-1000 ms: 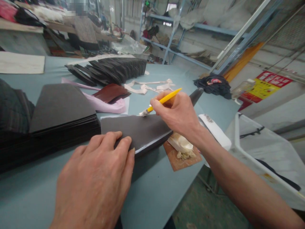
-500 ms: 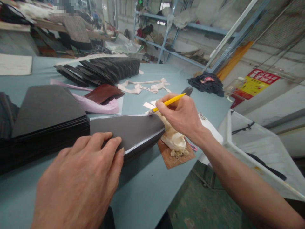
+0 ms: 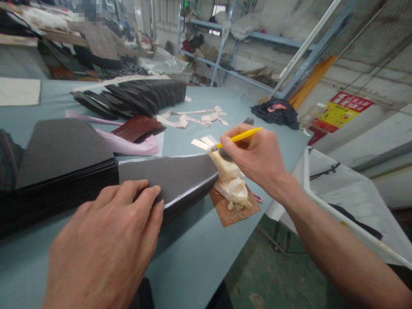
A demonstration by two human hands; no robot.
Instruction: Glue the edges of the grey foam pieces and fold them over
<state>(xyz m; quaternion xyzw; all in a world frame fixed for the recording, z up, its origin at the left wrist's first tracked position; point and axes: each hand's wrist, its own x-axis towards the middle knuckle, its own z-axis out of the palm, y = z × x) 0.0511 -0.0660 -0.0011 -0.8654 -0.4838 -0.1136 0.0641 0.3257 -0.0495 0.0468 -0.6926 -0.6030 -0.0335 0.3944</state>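
Blue-grey counter (image 3: 199, 257), smooth. At its centre lies a stack of sheets (image 3: 180, 176): dark, matte, wedge-shaped, with pale lines along the edges. My left hand (image 3: 106, 249) rests flat on the near corner, fingers spread, grasping nothing. My right hand (image 3: 257, 159) has its fingers pinched around a thin yellow brush (image 3: 238, 138), tip over a pale waxy lump (image 3: 230, 180).

Grey-blue table (image 3: 206, 240); blue metal shelving (image 3: 225, 56) at back wall; green-stained concrete floor (image 3: 273, 266).
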